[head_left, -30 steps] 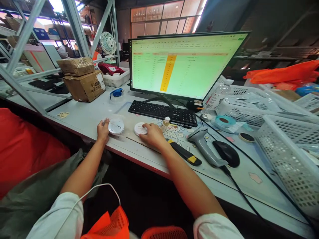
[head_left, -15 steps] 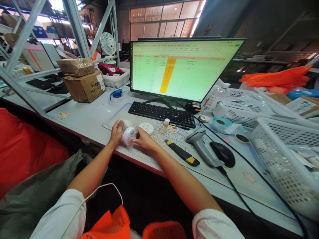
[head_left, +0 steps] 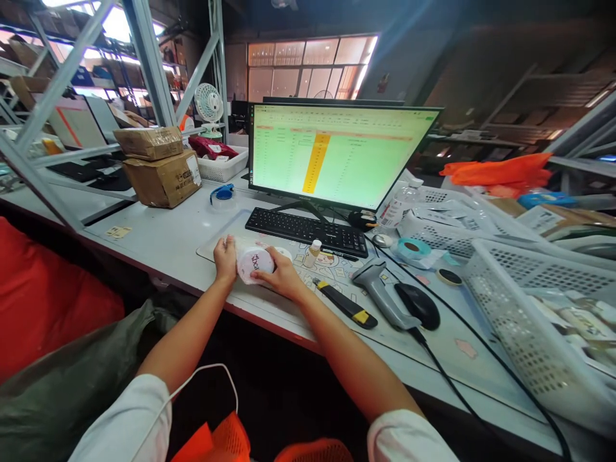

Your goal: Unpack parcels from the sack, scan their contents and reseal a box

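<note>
L hand [head_left: 225,260] & R hand [head_left: 280,274]: fingers part-curled, gripping opp. sides of round white tub [head_left: 254,263] w/ dark lettering; kybd [head_left: 306,231] beyond on surface [head_left: 166,240].

The jar [head_left: 254,265] is round and pale, white with a faint pink tint, and sits a little left of centre in the frame. It is tipped so that its flat circular face turns toward the camera. Dark lettering runs slantwise over that face; "bea" can be read. The left hand [head_left: 224,260] grips its left edge, and the right hand [head_left: 283,276] its right edge, with the thumb across the lower right of the face. Whether its underside touches the surface [head_left: 163,250] cannot be told.
</note>
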`<state>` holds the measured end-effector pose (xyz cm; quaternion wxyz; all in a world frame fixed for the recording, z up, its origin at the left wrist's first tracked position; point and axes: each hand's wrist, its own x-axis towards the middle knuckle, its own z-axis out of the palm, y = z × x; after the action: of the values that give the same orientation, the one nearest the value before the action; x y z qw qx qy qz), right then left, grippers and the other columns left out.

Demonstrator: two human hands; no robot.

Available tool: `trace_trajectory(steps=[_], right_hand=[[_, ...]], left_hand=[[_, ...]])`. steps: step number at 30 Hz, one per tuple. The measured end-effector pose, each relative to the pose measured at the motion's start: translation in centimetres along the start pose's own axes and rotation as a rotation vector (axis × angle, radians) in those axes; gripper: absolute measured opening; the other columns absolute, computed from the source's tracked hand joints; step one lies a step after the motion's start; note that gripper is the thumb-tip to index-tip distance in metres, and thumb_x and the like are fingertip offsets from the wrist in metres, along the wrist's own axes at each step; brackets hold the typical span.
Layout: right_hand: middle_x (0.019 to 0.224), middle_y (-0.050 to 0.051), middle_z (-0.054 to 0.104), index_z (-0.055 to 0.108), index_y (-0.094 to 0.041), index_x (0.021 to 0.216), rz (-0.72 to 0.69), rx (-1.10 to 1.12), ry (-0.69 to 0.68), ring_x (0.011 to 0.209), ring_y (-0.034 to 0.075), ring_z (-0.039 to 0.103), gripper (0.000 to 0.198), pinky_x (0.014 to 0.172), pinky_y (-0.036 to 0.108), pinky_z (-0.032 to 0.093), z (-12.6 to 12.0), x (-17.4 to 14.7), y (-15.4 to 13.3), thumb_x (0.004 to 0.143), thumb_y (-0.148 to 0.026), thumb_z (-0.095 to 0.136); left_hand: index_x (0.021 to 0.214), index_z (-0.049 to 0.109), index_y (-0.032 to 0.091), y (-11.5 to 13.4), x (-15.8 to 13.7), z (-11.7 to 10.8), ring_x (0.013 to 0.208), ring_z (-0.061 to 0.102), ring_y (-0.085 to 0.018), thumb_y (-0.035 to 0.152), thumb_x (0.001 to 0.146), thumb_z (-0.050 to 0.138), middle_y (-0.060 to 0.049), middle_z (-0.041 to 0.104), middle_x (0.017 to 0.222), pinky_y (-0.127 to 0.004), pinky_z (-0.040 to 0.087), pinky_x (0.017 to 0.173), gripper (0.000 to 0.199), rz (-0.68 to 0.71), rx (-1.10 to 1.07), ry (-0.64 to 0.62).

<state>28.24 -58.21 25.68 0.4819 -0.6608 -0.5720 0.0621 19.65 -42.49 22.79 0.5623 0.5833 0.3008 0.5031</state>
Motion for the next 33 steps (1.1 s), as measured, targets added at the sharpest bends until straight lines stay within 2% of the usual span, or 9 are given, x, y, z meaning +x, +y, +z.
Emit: trace_trajectory(steps=[4, 8, 11, 14, 17, 20, 24, 28, 33], right_hand=[[0.127, 0.009, 0.067, 0.063, -0.023, 0.126, -0.074, -0.022, -0.044, 0.112, 0.025, 0.063, 0.043, 0.097, 0.040, 0.051, -0.3, -0.9, -0.6, 0.086, -0.036, 0.070], [0.145, 0.011, 0.056, 0.060, -0.025, 0.116, -0.079, 0.045, 0.044, 0.125, 0.024, 0.060, 0.026, 0.091, 0.040, 0.058, -0.6, -2.2, -0.6, 0.090, -0.029, 0.058], [0.128, 0.011, 0.067, 0.055, -0.025, 0.113, 0.017, 0.054, 0.179, 0.106, 0.024, 0.069, 0.027, 0.085, 0.041, 0.060, -1.5, -2.8, -0.2, 0.089, -0.034, 0.063], [0.099, 0.008, 0.073, 0.050, -0.025, 0.113, 0.201, 0.173, 0.210, 0.080, 0.024, 0.071, 0.038, 0.068, 0.040, 0.060, -2.2, -2.5, 0.3, 0.086, -0.046, 0.067], [0.088, 0.006, 0.072, 0.051, -0.023, 0.114, 0.310, 0.188, 0.192, 0.067, 0.023, 0.068, 0.042, 0.057, 0.037, 0.057, -2.4, -1.6, 0.2, 0.085, -0.051, 0.065], [0.107, 0.010, 0.071, 0.057, -0.020, 0.113, 0.210, -0.184, 0.323, 0.089, 0.025, 0.069, 0.029, 0.079, 0.041, 0.058, -2.2, -1.2, -0.2, 0.087, -0.032, 0.060], [0.148, 0.019, 0.051, 0.060, -0.015, 0.123, 0.220, -0.587, 0.194, 0.128, 0.034, 0.056, 0.040, 0.102, 0.051, 0.049, -1.9, -2.2, 0.0, 0.084, -0.011, 0.050], [0.160, 0.023, 0.034, 0.053, -0.008, 0.139, 0.238, -0.588, -0.051, 0.146, 0.034, 0.037, 0.059, 0.118, 0.052, 0.036, -1.2, -3.7, 1.4, 0.080, -0.007, 0.053], [0.160, 0.021, 0.036, 0.053, -0.010, 0.141, 0.178, -0.513, 0.045, 0.146, 0.032, 0.038, 0.058, 0.120, 0.051, 0.035, -2.6, -4.4, 1.1, 0.083, -0.016, 0.055]], left_hand=[[0.072, 0.052, 0.019, -0.9, 1.6, 0.3, 0.055, 0.054, -0.014, 0.050, 0.082, 0.059, 0.001, 0.054, 0.061, -0.027, 0.045, 0.054, 0.033, -0.080, -0.008, -0.079], [0.086, 0.053, 0.018, 0.2, 5.0, -3.7, 0.073, 0.066, -0.020, 0.036, 0.085, 0.052, -0.009, 0.067, 0.084, -0.034, 0.052, 0.070, 0.018, -0.015, 0.063, 0.064], [0.098, 0.053, 0.021, 1.1, 6.1, -7.9, 0.098, 0.067, -0.026, 0.025, 0.084, 0.053, -0.013, 0.068, 0.112, -0.041, 0.048, 0.091, 0.014, 0.122, 0.219, 0.107], [0.101, 0.057, 0.022, 0.9, 4.8, -9.4, 0.099, 0.066, -0.033, 0.022, 0.077, 0.066, -0.011, 0.069, 0.101, -0.045, 0.044, 0.096, 0.026, 0.218, 0.421, -0.065], [0.101, 0.062, 0.020, 0.1, 2.3, -7.8, 0.099, 0.066, -0.038, 0.037, 0.072, 0.079, -0.012, 0.070, 0.094, -0.047, 0.047, 0.094, 0.038, 0.287, 0.576, -0.344], [0.109, 0.064, 0.017, -0.3, 0.2, -5.5, 0.116, 0.060, -0.037, 0.054, 0.087, 0.065, -0.017, 0.069, 0.116, -0.048, 0.045, 0.102, 0.043, 0.403, 0.753, -0.595], [0.105, 0.062, 0.017, -0.5, -0.8, -3.6, 0.110, 0.064, -0.031, 0.052, 0.100, 0.043, -0.014, 0.071, 0.109, -0.045, 0.048, 0.098, 0.040, 0.354, 0.784, -0.615], [0.117, 0.054, 0.020, -0.6, -0.9, -2.2, 0.107, 0.067, -0.027, 0.049, 0.095, 0.057, -0.010, 0.069, 0.118, -0.040, 0.051, 0.095, 0.037, 0.271, 0.626, -0.625], [0.146, 0.037, 0.024, 0.0, -1.6, 0.7, 0.120, 0.063, -0.029, 0.052, 0.075, 0.081, -0.011, 0.054, 0.146, -0.041, 0.049, 0.102, 0.088, 0.250, 0.493, -0.760]])
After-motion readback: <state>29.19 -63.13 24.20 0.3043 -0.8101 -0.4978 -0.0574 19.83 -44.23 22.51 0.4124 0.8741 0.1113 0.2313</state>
